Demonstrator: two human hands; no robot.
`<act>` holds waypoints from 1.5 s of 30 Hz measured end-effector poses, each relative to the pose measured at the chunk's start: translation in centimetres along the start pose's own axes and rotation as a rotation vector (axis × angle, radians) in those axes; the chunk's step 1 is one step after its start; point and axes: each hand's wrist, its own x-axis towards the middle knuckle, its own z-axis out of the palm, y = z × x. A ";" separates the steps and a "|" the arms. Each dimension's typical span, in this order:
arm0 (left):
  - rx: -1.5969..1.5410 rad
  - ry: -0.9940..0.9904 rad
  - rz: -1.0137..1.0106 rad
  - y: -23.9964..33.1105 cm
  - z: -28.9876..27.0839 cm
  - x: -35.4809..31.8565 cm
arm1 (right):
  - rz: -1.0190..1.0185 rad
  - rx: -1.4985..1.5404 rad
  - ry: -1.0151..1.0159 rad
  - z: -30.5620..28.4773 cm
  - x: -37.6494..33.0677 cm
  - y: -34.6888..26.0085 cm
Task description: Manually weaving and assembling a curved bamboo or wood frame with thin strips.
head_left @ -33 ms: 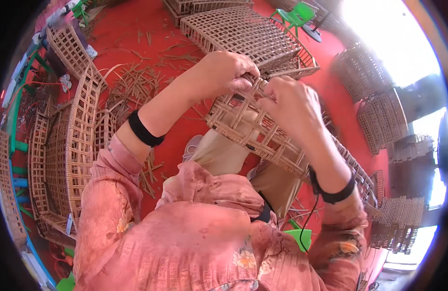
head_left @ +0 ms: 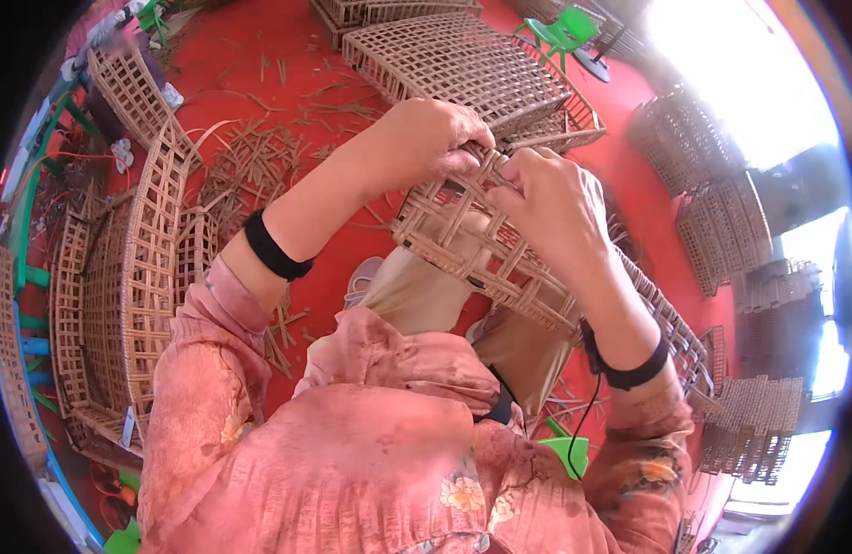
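The left hand (head_left: 449,138) and right hand (head_left: 553,192), fingers curled closed, grip neighbouring spots along the far edge of a brown, open-lattice woven wicker piece (head_left: 437,249), which sits over the person's beige-trousered legs (head_left: 417,291), above the red floor (head_left: 228,42).

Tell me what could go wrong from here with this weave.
The left hand and right hand grip close together at the upper edge of the weave, so a finger might get pinched or scratched. The cord dangling below the right wristband could snag on the weave. Loose strips litter the floor and might catch a foot.
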 end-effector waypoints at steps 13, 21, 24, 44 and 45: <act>0.083 -0.015 -0.001 0.3 -0.1 -1.1 | 0.161 0.092 -0.054 0.5 0.8 -1.2; 0.157 0.009 0.062 -0.3 0.3 -0.7 | 0.020 -0.004 0.114 2.4 0.6 0.0; 0.151 -0.006 0.073 -0.4 0.2 0.1 | 0.079 0.096 0.114 1.9 1.1 0.9; -0.279 -0.344 -0.114 -0.7 -1.8 3.2 | 0.109 0.317 -0.123 -1.9 -1.3 6.1; -0.267 -0.282 -0.032 0.3 -1.4 3.2 | 0.088 0.286 -0.081 -1.5 -1.7 6.4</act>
